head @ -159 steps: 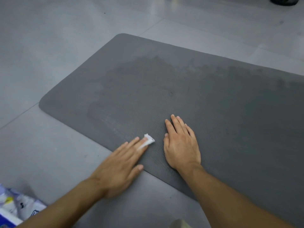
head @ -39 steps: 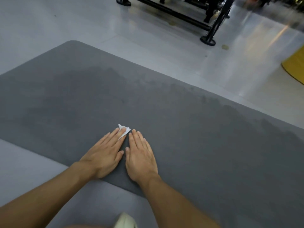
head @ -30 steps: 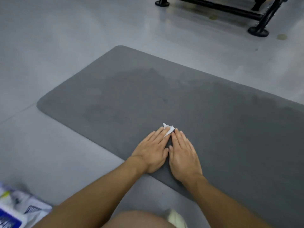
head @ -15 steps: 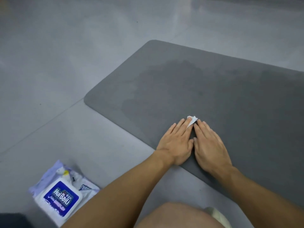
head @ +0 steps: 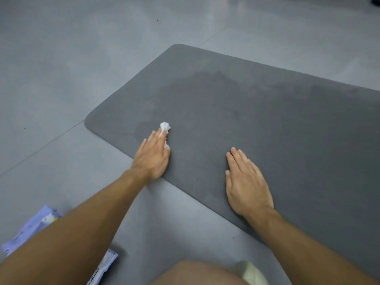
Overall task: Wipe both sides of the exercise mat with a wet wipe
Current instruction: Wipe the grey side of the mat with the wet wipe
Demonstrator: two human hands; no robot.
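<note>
One mat [head: 267, 124] stretches lengthwise toward the lower right.

Floor [head: 82, 58] all around you: large grey tiles, smooth, faint sheen, colour even. Thin grout line [head: 41, 149] runs diagonally at your left, from left edge up toward centre. Second seam [head: 213, 36] angles off toward top, right of centre. Pale soft glare [head: 216, 15] lies on tiles near top edge. Tiny dark speck [head: 157, 20] far up; another speck [head: 24, 128] at left. Dark object [head: 375, 1] cut off by top right corner, too little showing to identify.
</note>
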